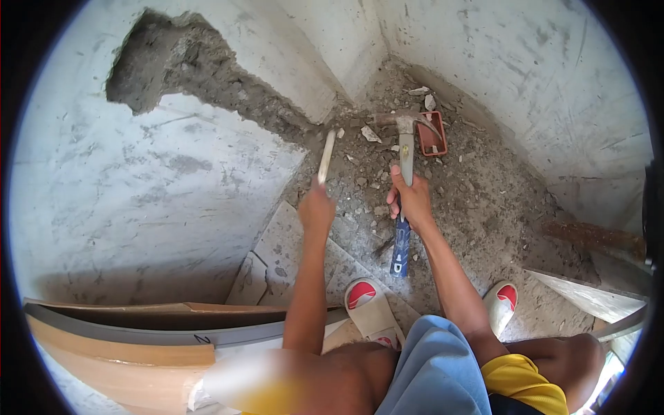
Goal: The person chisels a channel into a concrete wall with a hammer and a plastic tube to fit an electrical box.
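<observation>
My left hand [318,209] is closed around a chisel [327,158], a light-coloured bar whose far end points at the lower end of a chipped groove [266,104] in the wall. My right hand [413,200] grips a hammer [407,155] partway up its handle, with the blue grip [400,249] sticking out below the palm. The hammer's rusty head is over the rubble, its curved claw to the right, overlapping a reddish rectangular box [443,146] on the floor. Hammer and chisel are apart.
Broken mortar and rubble [477,187] cover the floor between two white walls. Floor tiles [280,242] lie at the left, near bent brown-and-grey boards [124,339]. A rusty bar [588,234] and a slab [584,294] are at the right. My sandalled feet [373,308] stand below.
</observation>
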